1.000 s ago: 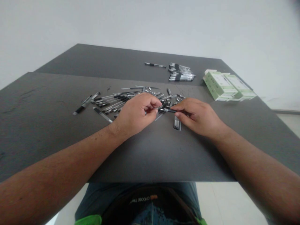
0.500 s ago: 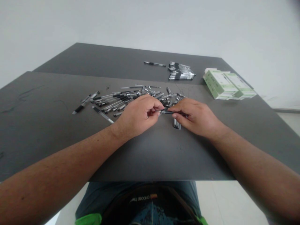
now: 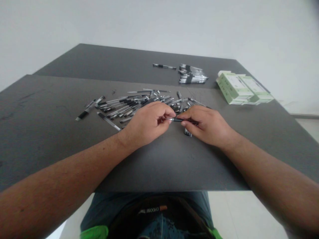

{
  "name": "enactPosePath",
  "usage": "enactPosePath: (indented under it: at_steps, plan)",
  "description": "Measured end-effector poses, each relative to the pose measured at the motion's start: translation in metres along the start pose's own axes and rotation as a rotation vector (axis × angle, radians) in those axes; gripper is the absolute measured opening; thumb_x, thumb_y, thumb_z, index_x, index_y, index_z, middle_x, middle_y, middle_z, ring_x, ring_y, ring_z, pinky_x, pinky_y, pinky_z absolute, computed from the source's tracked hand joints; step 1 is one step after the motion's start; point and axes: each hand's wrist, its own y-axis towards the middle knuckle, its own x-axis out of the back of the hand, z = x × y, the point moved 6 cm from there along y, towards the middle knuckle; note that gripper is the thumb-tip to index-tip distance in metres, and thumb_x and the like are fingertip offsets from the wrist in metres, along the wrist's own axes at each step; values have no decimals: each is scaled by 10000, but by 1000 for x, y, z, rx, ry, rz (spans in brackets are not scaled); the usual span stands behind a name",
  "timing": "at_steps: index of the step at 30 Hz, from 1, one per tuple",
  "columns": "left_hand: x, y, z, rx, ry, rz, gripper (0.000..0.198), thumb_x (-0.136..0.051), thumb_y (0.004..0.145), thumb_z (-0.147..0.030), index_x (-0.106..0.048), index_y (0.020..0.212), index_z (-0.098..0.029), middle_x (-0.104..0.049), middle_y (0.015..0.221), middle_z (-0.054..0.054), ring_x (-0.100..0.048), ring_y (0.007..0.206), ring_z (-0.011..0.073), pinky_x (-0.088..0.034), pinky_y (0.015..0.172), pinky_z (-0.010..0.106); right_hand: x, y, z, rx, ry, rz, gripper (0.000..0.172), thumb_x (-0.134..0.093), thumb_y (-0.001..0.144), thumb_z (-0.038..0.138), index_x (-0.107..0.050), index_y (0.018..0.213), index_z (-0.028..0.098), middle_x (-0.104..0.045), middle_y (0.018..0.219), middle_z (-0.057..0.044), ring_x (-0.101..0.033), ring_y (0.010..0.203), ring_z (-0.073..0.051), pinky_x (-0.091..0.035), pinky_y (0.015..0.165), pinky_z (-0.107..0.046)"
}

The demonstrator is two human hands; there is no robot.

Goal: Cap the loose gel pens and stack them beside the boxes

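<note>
Both hands, left hand (image 3: 147, 124) and right hand (image 3: 206, 126), pinch 1 black pen (image 3: 179, 119) before the scattered pen pile (image 3: 139, 104).

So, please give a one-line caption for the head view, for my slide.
Left hand and right hand pinch a thin black pen over a dark grey table, beside loose black pens.

One head-worn cam, sitting just above the near edge of the dark table (image 3: 159, 166), tilted forward and down across it. Close range: the left hand (image 3: 147, 124) and right hand (image 3: 210, 127) sit mid-frame over the table, with the pale wall (image 3: 159, 20) up top beyond its far edge.
</note>
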Motion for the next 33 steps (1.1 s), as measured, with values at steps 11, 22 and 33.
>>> enactPosePath:
  at_steps: [11, 22, 33]
  plan:
    - [-2, -5, 3, 92, -142, -29, 341, -725, 955, -149, -740, 1288, -220, -826, 1207, 71, -797, 1004, 197, -647, 841, 309, 2, 0, 1, -28, 7, -4, 180, -715, 1057, 244, -823, 1198, 272, -864, 1010, -36, -794, 854, -232, -626, 819, -374]
    - [1, 2, 2, 42, 105, 94, 143, -638, 1040, -278, -764, 1002, -223, -782, 908, 24, -734, 865, 212, -566, 867, 356, 6, -1, 1, -24, -30, -18, 157, -728, 1062, 281, -829, 1181, 272, -883, 1043, -46, -818, 891, -247, -651, 840, -387]
    - [0, 1, 2, -2, 87, 72, 149, -646, 1047, -269, -769, 1002, -199, -763, 884, 17, -702, 821, 192, -546, 826, 328, 17, 1, 4, -126, -25, -52, 102, -776, 916, 199, -752, 1008, 235, -788, 944, -30, -715, 735, -192, -566, 708, -340]
